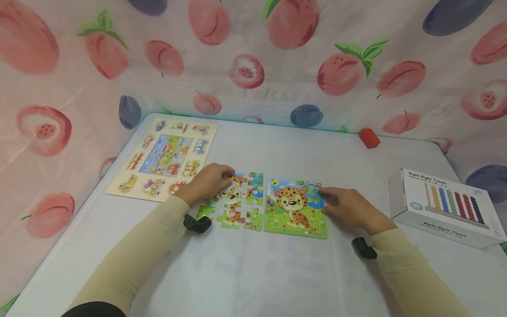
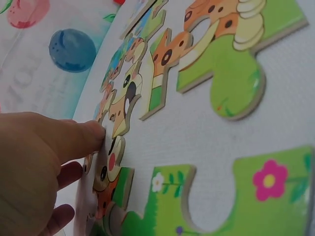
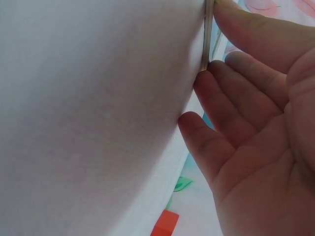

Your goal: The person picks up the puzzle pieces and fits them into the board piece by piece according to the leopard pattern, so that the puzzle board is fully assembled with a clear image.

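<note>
Loose jigsaw puzzle pieces of a spotted leopard cub lie in a partly spaced grid. My left hand reaches over their upper left part, fingertips at the top row. In the left wrist view, the left thumb is straight and its tip is right at a spotted piece; I cannot tell if it pinches one. A square leopard picture board lies right beside the pieces. My right hand touches its right edge near the upper corner, fingers nearly straight, thumb and fingertips apart along the board's edge.
A wooden vehicle puzzle board lies at the back left. At the far right stands a white bead-toy box. One red block sits near the back edge, before a fruit-print cloth. Black wrist devices hang under both wrists.
</note>
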Motion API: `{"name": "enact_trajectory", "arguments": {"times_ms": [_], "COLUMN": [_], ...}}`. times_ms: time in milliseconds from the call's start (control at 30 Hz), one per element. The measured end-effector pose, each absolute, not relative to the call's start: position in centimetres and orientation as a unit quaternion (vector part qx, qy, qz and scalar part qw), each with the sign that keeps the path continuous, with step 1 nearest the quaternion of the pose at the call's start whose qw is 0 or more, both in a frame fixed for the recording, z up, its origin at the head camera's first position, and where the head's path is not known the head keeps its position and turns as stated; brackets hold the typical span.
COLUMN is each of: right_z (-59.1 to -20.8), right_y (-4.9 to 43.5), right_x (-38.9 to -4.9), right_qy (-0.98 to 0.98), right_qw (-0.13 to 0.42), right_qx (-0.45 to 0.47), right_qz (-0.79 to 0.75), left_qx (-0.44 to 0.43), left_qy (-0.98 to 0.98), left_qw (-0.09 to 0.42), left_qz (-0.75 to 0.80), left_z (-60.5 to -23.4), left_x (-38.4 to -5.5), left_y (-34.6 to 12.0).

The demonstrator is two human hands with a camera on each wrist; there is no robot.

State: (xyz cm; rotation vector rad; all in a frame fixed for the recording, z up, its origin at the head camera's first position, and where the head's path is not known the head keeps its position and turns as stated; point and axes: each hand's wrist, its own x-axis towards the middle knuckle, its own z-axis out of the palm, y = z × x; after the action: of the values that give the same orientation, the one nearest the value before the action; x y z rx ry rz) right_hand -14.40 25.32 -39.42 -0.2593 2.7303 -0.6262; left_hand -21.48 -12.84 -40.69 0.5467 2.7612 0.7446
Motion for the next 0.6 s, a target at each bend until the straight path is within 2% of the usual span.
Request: {"name": "enact_trajectory", "arguments": {"times_ms": [600], "right_z": [-39.40], "right_y": [25.35], "right_x": [-14.40], "right_qy": [0.959], "right_qw": [0.163], "right_qx": [-0.095], "right_qz": [-0.213], "left_qx": [0.186], "left_qy": [0.945], "left_qw": [0.122], "left_qz": [0.239], "left_z": [-40.38], "left_x": [-21.80], "left_y": [-12.67]}}
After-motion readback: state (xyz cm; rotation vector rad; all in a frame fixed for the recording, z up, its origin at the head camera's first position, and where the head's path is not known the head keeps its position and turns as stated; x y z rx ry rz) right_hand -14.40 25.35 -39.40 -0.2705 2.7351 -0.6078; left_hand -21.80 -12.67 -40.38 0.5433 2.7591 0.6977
